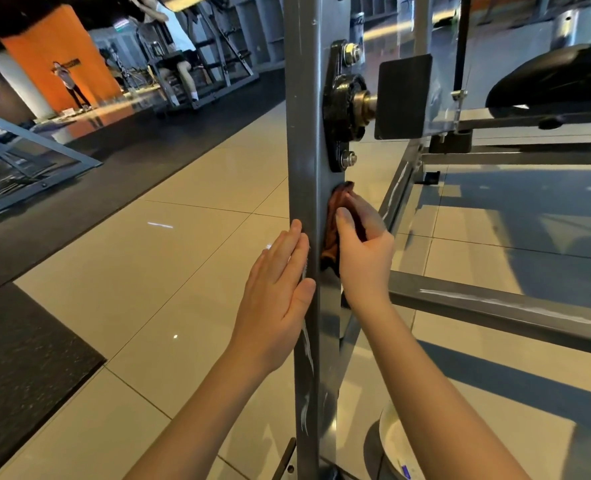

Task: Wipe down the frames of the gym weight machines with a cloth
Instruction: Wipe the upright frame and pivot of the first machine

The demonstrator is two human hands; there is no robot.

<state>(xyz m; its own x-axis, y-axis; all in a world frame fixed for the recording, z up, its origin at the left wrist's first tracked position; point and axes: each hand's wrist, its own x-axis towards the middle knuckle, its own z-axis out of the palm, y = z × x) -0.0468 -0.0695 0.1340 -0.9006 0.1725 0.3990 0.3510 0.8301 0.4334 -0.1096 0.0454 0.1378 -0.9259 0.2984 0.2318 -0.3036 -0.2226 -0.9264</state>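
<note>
- Two bare forearms reach up from the bottom edge toward a grey upright post point(304, 133) of a weight machine.
- Left hand point(276, 289): its grip is open and holds nothing. The fingers lie straight and together, flat against the post's left face, with the thumb at the post's near edge.
- Right hand point(363, 258): its grip is closed round a reddish-brown cloth point(331, 230), thumb pointing up on the near side and fingers wrapped behind it.
- This hand presses the cloth against the post's right face, just below a black pivot bracket point(346, 105) bolted to the post.
- White scuff marks streak the post's near edge below the left hand.
- To the bracket's right, a shaft carries a flat black plate point(403, 97).
- A grey crossbar point(495, 306) runs off to the right from behind the right wrist.
- Beige floor tiles point(183, 254) lie beneath, bordered by black rubber matting point(27, 358).
- A white round container point(394, 445) stands on the floor by the post's foot, partly cut off by the frame.
- Far back, one person point(176, 64) sits on another machine, and a second person point(69, 81) stands before an orange wall point(62, 46).
</note>
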